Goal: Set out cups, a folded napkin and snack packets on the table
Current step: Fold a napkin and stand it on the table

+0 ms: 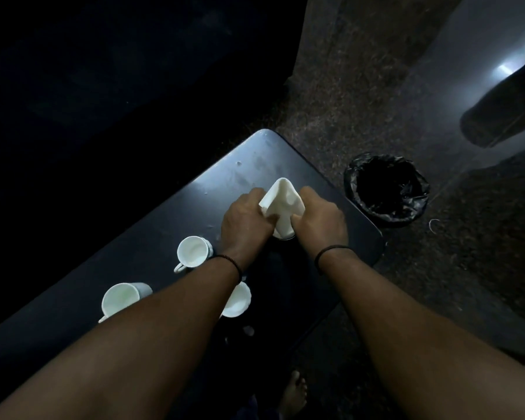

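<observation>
Napkin [281,204] folding is your step; your left hand [246,225] and right hand [319,221] both pinch it. Next, crease it flat beside the cups [193,251].

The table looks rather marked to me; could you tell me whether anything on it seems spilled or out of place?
Yes: pale droplets and smears dot the dark table, mostly beyond the napkin; what they are is unclear. The cups stand upright.

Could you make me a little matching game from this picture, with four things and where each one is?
Things:
1. napkin
2. bin
3. mug
4. bare foot

Places:
A. on the floor beside the table
B. held between left hand and right hand
C. below the table's near edge
D. standing on the table, left of the hands

Pairs: 1-B, 2-A, 3-D, 4-C
</observation>
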